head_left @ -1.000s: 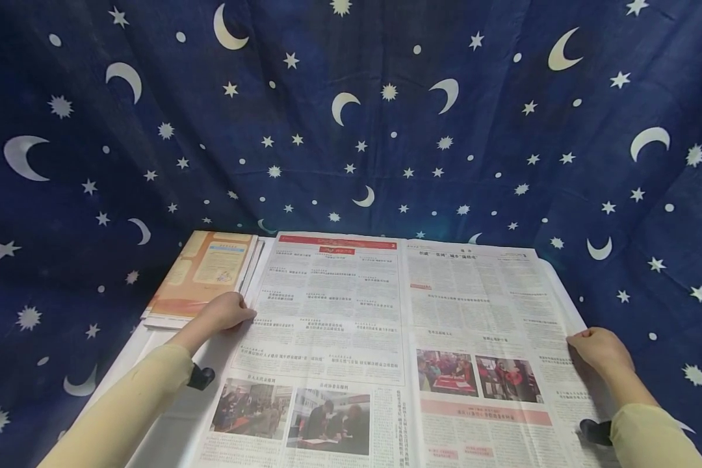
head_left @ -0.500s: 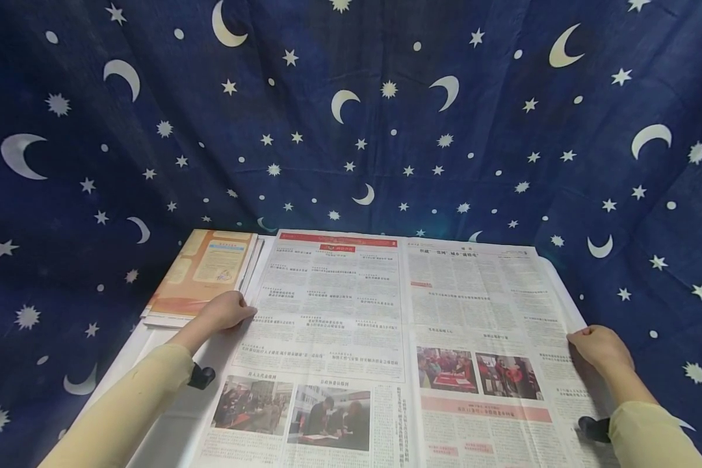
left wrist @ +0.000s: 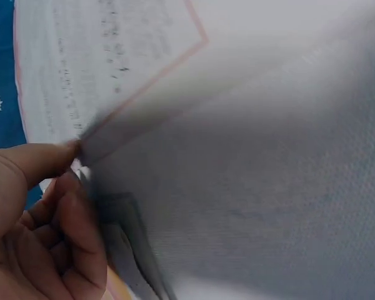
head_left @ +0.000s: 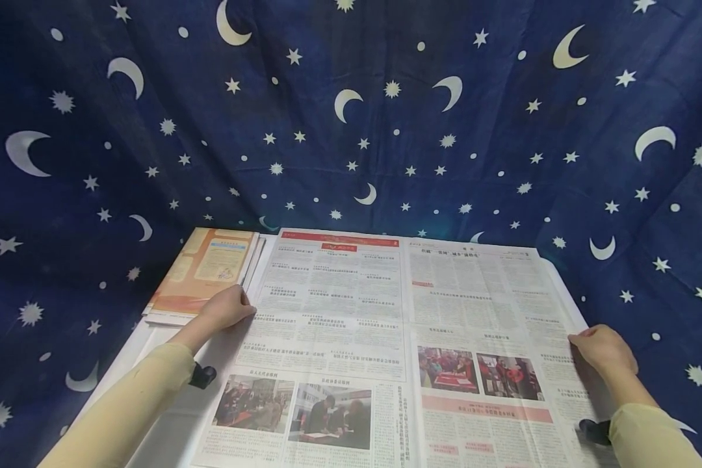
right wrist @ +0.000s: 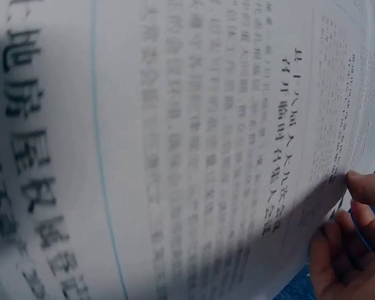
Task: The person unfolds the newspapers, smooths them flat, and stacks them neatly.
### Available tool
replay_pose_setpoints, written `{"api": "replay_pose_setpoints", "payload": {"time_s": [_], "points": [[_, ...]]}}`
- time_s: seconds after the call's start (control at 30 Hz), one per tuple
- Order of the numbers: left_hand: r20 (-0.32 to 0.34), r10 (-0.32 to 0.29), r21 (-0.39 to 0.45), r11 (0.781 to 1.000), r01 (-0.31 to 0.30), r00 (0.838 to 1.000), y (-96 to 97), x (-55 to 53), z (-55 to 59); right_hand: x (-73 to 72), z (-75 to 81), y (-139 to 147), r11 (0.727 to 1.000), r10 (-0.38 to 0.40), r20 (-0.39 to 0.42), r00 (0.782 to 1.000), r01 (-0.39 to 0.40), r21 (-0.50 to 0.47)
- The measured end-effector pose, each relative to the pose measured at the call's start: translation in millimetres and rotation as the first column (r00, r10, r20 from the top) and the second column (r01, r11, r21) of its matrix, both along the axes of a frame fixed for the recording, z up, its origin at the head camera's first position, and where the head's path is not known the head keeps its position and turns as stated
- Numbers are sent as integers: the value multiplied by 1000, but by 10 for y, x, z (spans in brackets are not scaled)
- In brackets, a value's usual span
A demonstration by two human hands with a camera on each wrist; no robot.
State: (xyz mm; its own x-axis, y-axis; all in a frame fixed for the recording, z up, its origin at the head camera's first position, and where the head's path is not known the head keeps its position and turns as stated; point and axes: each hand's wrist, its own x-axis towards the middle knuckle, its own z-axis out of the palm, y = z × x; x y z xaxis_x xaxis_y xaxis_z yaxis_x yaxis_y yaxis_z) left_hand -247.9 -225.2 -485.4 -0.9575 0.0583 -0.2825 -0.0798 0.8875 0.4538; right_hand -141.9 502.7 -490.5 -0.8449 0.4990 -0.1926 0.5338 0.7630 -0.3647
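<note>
The paper (head_left: 351,325) was spread open over the white table (head_left: 184,413), its far edge near the starry cloth (head_left: 380,117). The left hand (head_left: 227,309) pinched its left edge between thumb and fingers; the right hand (head_left: 604,351) pinched its right edge likewise. Beside the paper, near the left hand, lay an orange-topped stack (head_left: 201,273). Pale yellow sleeves (head_left: 123,403) covered both forearms.

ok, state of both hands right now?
Left hand: closed, pinching the newspaper at its left edge.
Right hand: closed, pinching the same newspaper at its right edge.
</note>
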Motion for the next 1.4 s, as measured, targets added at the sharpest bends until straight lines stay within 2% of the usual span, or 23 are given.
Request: {"api": "replay_pose_setpoints", "payload": {"time_s": [0.13, 0.2, 0.27, 0.37, 0.47, 0.53, 0.67, 0.8, 0.93, 1.03, 1.2, 1.27, 1.33, 1.4], "points": [[-114, 19, 31, 999, -15, 993, -70, -10, 117, -10, 33, -134, 999, 5, -114, 993, -1, 35], [-162, 49, 53, 998, -41, 986, -151, -19, 182, -51, 66, -248, 999, 29, -191, 981, -24, 29], [-209, 70, 50, 997, -60, 975, -277, -31, 235, -108, 113, -403, 997, 83, -260, 962, -82, 16], [-215, 122, 42, 992, -116, 969, -490, -32, 277, -202, 206, -718, 980, 182, -335, 925, -199, -16], [-190, 162, 22, 987, -160, 968, -701, -20, 277, -290, 295, -1097, 944, 285, -378, 881, -327, -49], [-165, 183, 12, 983, -184, 969, -817, -9, 258, -341, 348, -1361, 910, 343, -393, 853, -405, -86], [-121, 215, -28, 975, -220, 969, -978, 2, 199, -443, 405, -1889, 826, 442, -408, 799, -539, -162], [-105, 250, -62, 964, -257, 963, -1054, -7, 138, -525, 424, -2449, 750, 497, -427, 755, -622, -225], [-102, 262, -84, 959, -271, 960, -1080, -12, 112, -553, 443, -2971, 683, 526, -424, 737, -663, -306], [-94, 259, -89, 960, -267, 961, -1105, -2, 112, -554, 430, -3302, 619, 556, -417, 719, -693, -371], [-94, 280, -96, 953, -288, 955, -1148, 27, 105, -552, 380, -3797, 498, 626, -404, 667, -741, -450], [-103, 291, -101, 948, -301, 951, -1167, 35, 90, -547, 353, -3979, 460, 648, -388, 656, -743, -487], [-112, 298, -101, 946, -309, 948, -1178, 39, 75, -545, 308, -4141, 420, 653, -382, 654, -732, -537], [-116, 309, -93, 943, -320, 944, -1187, 37, 60, -553, 256, -4292, 380, 643, -383, 663, -711, -592]]}}
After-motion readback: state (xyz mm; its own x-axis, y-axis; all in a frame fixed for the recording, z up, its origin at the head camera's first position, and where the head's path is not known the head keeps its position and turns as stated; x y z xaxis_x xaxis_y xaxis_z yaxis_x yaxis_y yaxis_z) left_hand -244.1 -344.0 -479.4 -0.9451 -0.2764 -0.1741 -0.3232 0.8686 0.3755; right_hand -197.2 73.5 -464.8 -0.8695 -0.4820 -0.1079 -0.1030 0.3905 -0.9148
